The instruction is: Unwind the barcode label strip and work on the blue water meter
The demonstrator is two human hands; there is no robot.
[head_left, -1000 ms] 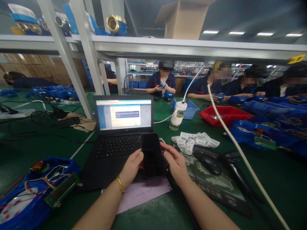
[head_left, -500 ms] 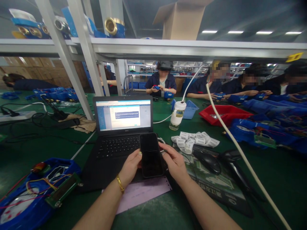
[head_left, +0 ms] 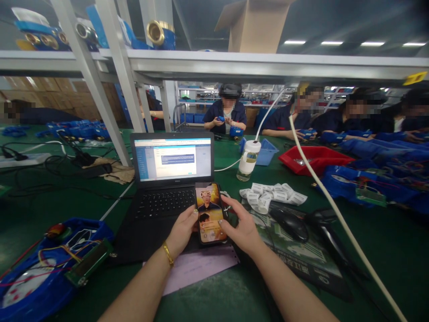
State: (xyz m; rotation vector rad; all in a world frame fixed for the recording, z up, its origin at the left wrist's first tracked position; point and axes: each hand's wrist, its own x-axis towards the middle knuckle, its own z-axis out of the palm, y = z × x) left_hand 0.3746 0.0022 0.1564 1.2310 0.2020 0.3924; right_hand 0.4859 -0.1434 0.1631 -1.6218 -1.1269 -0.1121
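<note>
Holding phone [head_left: 209, 210] over laptop [head_left: 150, 235]; left hand [head_left: 182, 229] pinching left edge; right hand [head_left: 244, 228] clasping right edge, thumb over lit face

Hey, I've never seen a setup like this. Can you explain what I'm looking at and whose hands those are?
There's no robot here. A camera worn on a person's head looks forward and down, so the two bare hands reaching in from below are the wearer's own. The left hand and right hand hold a phone with its screen lit, the right thumb over the screen.

Just behind is an open laptop on a green table, with a pink sheet near its front edge. To the right are a mouse, white labels and a bottle. Co-workers sit beyond.
</note>
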